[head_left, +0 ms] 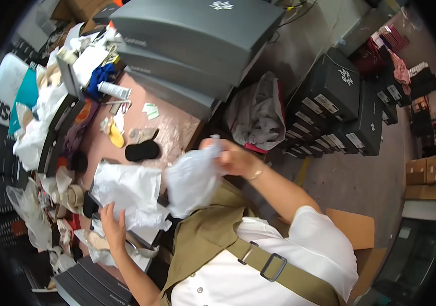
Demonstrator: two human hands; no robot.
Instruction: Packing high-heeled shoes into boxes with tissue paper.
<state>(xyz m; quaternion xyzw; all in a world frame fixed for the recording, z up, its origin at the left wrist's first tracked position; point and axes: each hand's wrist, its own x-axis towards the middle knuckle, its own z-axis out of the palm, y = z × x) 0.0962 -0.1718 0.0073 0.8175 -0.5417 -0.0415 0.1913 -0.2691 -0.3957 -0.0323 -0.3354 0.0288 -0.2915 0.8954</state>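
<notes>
My right hand (230, 159) grips the top of a thin white plastic bag (192, 181), which hangs blurred over the table's near edge. What is inside the bag cannot be made out. My left hand (112, 225) holds nothing, its fingers apart, close to crumpled white tissue paper (128, 188) spread over an open box. Just beside that hand lies a beige shoe (97, 240) with clear plastic around it. A black oval pad (142, 151) rests on the pink tabletop (139, 99) beyond the tissue.
Large dark grey shoe boxes (187, 41) are stacked at the table's far side. A grey cloth sack (258, 115) stands right of the table, with more black boxes (330, 97) on the floor. An open carton (350, 228) sits behind my right arm. Shoes and tissue (44, 122) crowd the left.
</notes>
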